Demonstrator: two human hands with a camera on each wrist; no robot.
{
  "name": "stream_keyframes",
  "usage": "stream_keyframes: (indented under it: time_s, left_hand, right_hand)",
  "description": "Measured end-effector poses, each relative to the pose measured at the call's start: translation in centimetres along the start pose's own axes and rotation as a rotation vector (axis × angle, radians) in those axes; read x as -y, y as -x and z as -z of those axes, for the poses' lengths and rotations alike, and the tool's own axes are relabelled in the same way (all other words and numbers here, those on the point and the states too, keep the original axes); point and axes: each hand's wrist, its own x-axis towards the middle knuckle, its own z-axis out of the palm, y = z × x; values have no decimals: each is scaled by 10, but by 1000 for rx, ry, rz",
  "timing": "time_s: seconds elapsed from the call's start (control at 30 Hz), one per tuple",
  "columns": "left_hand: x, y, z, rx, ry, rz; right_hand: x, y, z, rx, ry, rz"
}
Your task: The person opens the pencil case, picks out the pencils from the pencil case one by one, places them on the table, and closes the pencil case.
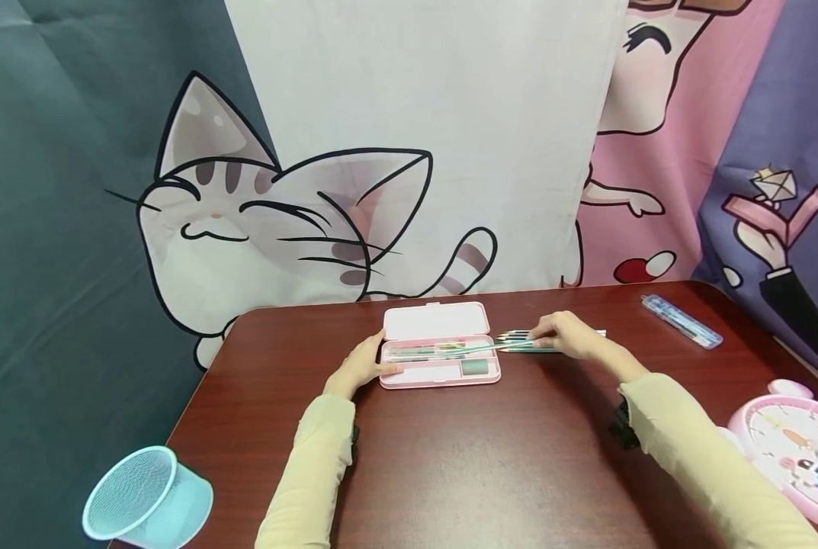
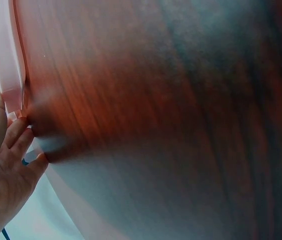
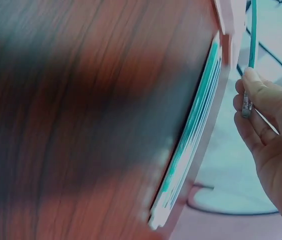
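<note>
A pink pencil case [image 1: 418,375] lies on the table with its lid [image 1: 436,322] folded back. Inside are several pencils [image 1: 409,353] and a green block [image 1: 475,367]. My left hand [image 1: 360,367] grips the case's left end, thumb at the front and fingers around the side. Between the thumb and fingers of my right hand [image 1: 566,335] is a green pencil [image 3: 253,37], pinched near its end. It points left, its far part over the case. Several loose pencils [image 3: 193,122] lie under and beside the right hand, right of the case.
A blue clear-looking packet [image 1: 683,320] lies at the back right of the table. The pink alarm clock [image 1: 752,427] stands at the right edge. At the front left is a light blue mesh cup [image 1: 182,503]. Printed curtains [image 1: 518,114] hang behind the table.
</note>
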Motion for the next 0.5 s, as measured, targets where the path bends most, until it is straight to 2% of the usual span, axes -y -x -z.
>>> stream_keyframes:
  time_s: [0.17,0.37,0.5]
  left_hand:
    - [-4,0,0,5,17,17]
    - [-9,5,2,-1,-28,16]
    - [-10,6,4,-3,-31,11]
  right_hand:
    - [-15,20,13,-50,1,28]
    - [-31,47,25,-64,29,-17]
    - [-40,58,28,-42,48,-66]
